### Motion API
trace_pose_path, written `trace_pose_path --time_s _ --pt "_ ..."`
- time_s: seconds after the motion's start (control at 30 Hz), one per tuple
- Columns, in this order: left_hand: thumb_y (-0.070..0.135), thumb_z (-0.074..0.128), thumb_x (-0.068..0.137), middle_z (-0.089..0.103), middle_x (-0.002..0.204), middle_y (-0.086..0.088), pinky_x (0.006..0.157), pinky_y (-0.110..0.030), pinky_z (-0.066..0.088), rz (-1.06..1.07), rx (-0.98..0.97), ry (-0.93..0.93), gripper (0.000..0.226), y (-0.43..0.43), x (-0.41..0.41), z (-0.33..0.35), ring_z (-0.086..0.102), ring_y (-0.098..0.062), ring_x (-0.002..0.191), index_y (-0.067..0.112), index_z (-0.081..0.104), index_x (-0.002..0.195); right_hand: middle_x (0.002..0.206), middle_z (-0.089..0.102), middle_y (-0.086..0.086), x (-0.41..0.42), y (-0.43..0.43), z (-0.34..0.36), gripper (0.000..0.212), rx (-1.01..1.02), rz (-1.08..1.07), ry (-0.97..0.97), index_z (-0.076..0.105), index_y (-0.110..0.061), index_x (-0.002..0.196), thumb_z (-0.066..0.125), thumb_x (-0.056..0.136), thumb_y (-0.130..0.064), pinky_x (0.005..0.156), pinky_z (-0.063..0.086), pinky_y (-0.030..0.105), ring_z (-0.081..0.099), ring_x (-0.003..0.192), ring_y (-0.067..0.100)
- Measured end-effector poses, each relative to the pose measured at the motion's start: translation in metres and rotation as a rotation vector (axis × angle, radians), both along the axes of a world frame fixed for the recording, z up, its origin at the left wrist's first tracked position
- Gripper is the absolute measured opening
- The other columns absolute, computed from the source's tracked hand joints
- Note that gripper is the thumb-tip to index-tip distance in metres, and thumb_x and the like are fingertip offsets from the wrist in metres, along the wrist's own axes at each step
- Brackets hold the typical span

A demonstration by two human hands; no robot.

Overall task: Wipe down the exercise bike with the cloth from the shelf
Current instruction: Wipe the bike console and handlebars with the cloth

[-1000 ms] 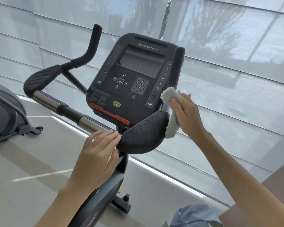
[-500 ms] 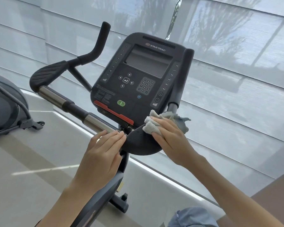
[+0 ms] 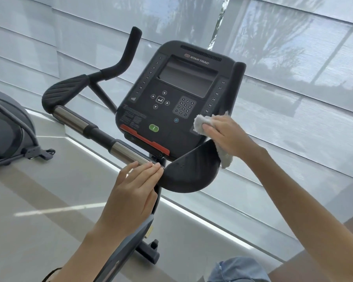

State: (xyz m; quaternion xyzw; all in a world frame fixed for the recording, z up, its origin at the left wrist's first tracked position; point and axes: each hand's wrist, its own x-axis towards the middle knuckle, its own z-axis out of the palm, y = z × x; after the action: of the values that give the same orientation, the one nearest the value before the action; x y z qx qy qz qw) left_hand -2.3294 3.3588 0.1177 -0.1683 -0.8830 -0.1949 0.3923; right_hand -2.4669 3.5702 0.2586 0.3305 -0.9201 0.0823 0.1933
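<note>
Pressing a white cloth (image 3: 202, 122) against the lower right corner of the exercise bike's (image 3: 128, 249) console (image 3: 151, 110), the right hand (image 3: 228, 137) has its fingers curled over the bunched fabric. One wad pokes out past the fingertips toward the keypad (image 3: 184, 107), and a longer tail hangs from under the palm, dropping behind the rim of the right elbow pad (image 3: 190, 174). The thumb is hidden, so how tightly the cloth is pinched underneath cannot be told. Just above this grip rises the black right upright handle (image 3: 238, 82); just to its left sit the small blue button (image 3: 176, 120) and, further along, the green button (image 3: 153, 127) and the red strip (image 3: 145, 143) on the console's lower edge. Up and left of the cloth is the dark screen (image 3: 188, 78).

The left hand (image 3: 135, 190) holds nothing — its fingers lie straight and together, tips resting where the chrome handlebar section (image 3: 124, 150) meets the right elbow pad, below and to the left of the cloth hand. Well away from both hands, at the far end of the bar, are the ribbed left elbow pad (image 3: 65, 90) and the curved left upright handle (image 3: 130, 49).

Beyond the console hang pale window blinds (image 3: 293, 88). Far left of the hands, part of another grey machine (image 3: 4, 129) stands on the floor (image 3: 29, 200). Blue denim (image 3: 238, 269) shows below the right forearm.
</note>
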Motion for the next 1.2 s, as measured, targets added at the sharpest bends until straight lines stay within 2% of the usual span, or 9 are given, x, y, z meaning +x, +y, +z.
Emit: trace_pose_path --time_s 0.1,0.33,0.6,0.67,0.77,0.83,0.93,1.07,1.2 --pt "0.022 0.034 0.095 0.068 0.117 -0.006 0.103 -0.044 0.036 0.006 -0.010 0.009 0.042 -0.001 -0.001 -0.001 0.061 -0.021 0.114 0.006 0.068 0.115 0.052 0.048 -0.012 -0.006 -0.009 -0.015 0.047 0.110 -0.065 -0.135 0.044 -0.029 0.052 0.040 0.098 -0.030 0.077 0.037 0.037 0.048 0.061 -0.002" --pt "0.032 0.016 0.101 0.067 0.119 -0.004 0.102 -0.052 0.041 0.019 -0.059 -0.013 0.059 -0.004 0.000 0.001 0.059 -0.021 0.117 0.009 0.068 0.115 0.055 0.045 -0.003 0.011 -0.030 -0.020 0.048 0.159 -0.001 -0.173 0.037 -0.016 0.057 0.039 0.097 -0.042 0.054 0.029 0.025 0.046 0.057 0.010" --pt "0.024 0.023 0.100 0.065 0.122 -0.006 0.101 -0.051 0.038 0.035 -0.095 0.058 0.050 -0.009 0.003 -0.004 0.055 -0.022 0.121 0.006 0.067 0.116 0.075 0.056 -0.007 0.044 -0.055 -0.034 0.037 0.101 0.306 -0.289 0.057 -0.008 0.074 0.041 0.100 -0.028 0.069 0.036 0.020 0.051 0.072 0.006" --pt "0.024 0.024 0.100 0.065 0.121 -0.006 0.100 -0.051 0.039 0.029 -0.090 0.066 0.049 -0.009 0.004 -0.005 0.056 -0.021 0.120 0.006 0.068 0.115 0.077 0.054 -0.016 0.048 -0.046 -0.036 0.030 -0.002 0.380 -0.265 0.055 -0.014 0.075 0.042 0.100 -0.022 0.074 0.033 0.014 0.050 0.074 0.000" --pt "0.025 0.024 0.101 0.066 0.120 -0.006 0.101 -0.049 0.039 0.031 -0.083 0.070 0.050 -0.008 0.004 -0.003 0.057 -0.021 0.119 0.006 0.068 0.114 0.085 0.057 -0.024 0.055 -0.033 -0.039 0.025 -0.094 0.475 -0.177 0.052 -0.030 0.077 0.043 0.098 -0.021 0.084 0.043 0.024 0.054 0.081 -0.002" --pt "0.026 0.023 0.101 0.066 0.120 -0.006 0.103 -0.048 0.037 0.036 -0.082 0.060 0.051 -0.007 0.005 -0.003 0.058 -0.021 0.118 0.007 0.068 0.114 0.102 0.068 -0.006 0.055 -0.021 -0.045 0.025 -0.098 0.527 -0.079 0.068 -0.011 0.086 0.046 0.095 -0.016 0.096 0.044 0.031 0.062 0.096 0.012" --pt "0.027 0.022 0.101 0.066 0.120 -0.006 0.103 -0.048 0.037 0.048 -0.072 0.042 0.052 -0.006 0.006 -0.003 0.058 -0.021 0.119 0.007 0.068 0.115 0.113 0.067 0.011 0.053 -0.001 -0.057 0.029 -0.121 0.531 0.086 0.071 0.005 0.096 0.048 0.092 -0.013 0.099 0.045 0.037 0.062 0.108 0.024" --pt "0.029 0.020 0.100 0.067 0.119 -0.006 0.105 -0.047 0.039 0.064 -0.081 0.025 0.054 -0.005 0.007 -0.002 0.059 -0.021 0.117 0.008 0.069 0.113 0.096 0.070 0.007 0.056 0.022 -0.063 0.032 -0.239 0.492 0.168 0.066 0.001 0.067 0.047 0.090 -0.010 0.080 0.051 0.034 0.066 0.086 0.020" --pt "0.035 0.022 0.100 0.069 0.115 -0.005 0.105 -0.051 0.036 0.073 -0.084 0.023 0.055 -0.006 0.006 -0.001 0.062 -0.022 0.113 0.010 0.071 0.110 0.057 0.043 -0.008 0.053 0.032 -0.048 0.042 -0.493 0.281 0.074 0.034 -0.012 0.050 0.043 0.091 -0.017 0.061 0.040 0.027 0.040 0.054 0.006"
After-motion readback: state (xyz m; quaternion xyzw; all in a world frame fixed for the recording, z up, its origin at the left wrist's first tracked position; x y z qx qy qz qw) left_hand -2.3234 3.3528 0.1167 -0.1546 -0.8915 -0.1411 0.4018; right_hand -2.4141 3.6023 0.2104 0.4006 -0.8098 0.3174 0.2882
